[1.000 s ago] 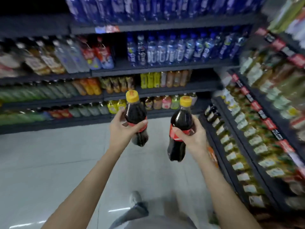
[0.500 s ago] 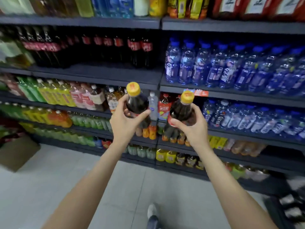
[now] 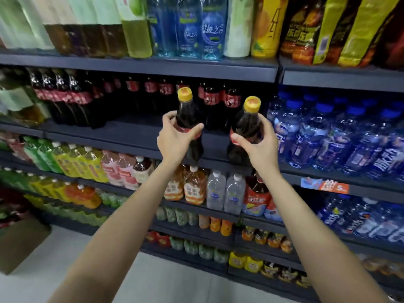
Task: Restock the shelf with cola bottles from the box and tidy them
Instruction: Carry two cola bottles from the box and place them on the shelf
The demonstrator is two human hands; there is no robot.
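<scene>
My left hand [image 3: 175,142] grips a cola bottle [image 3: 188,114] with a yellow cap and red label, held upright in front of the cola shelf [image 3: 131,132]. My right hand [image 3: 259,147] holds a second yellow-capped cola bottle [image 3: 248,121] upright, just to the right of the first. Both bottles hang in the air before the shelf's front edge. Rows of cola bottles [image 3: 214,99] stand at the back of that shelf, with more large ones [image 3: 65,95] at its left. The shelf's front part is bare.
Blue water bottles [image 3: 328,132] fill the shelf to the right. Juice and tea bottles [image 3: 122,167] line the shelf below. Large bottles and snack bags [image 3: 328,29] sit above. A brown cardboard box [image 3: 19,243] stands on the floor at the lower left.
My view has swung up and left onto the cola shelf. Both hands have lifted their bottles higher and closer to it, grips unchanged.
</scene>
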